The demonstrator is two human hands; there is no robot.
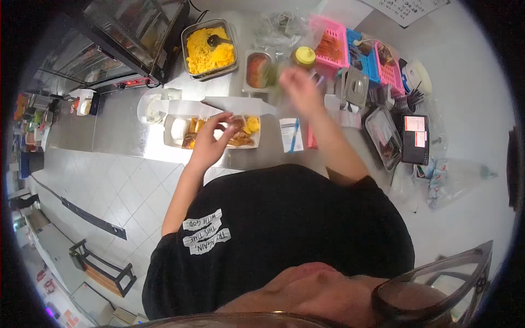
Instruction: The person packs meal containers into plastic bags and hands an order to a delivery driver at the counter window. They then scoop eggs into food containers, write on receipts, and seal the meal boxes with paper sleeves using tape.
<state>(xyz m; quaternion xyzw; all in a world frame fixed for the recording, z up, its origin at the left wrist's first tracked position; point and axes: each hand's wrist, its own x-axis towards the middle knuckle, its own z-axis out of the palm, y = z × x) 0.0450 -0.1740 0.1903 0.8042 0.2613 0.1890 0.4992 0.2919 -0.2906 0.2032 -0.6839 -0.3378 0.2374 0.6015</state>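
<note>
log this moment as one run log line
left hand: open, at open takeout box | right hand: blurred, grip unclear, near yellow-capped bottle | metal pan: yellow rice, black spoon in it

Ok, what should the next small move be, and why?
Probably bring the right hand down toward the open box near the left hand. Its lid is folded back, leaving the food exposed, while the right hand, blurred, is beside the metal tray. Something green shows near its fingers, though whether it is gripped is unclear.
</note>
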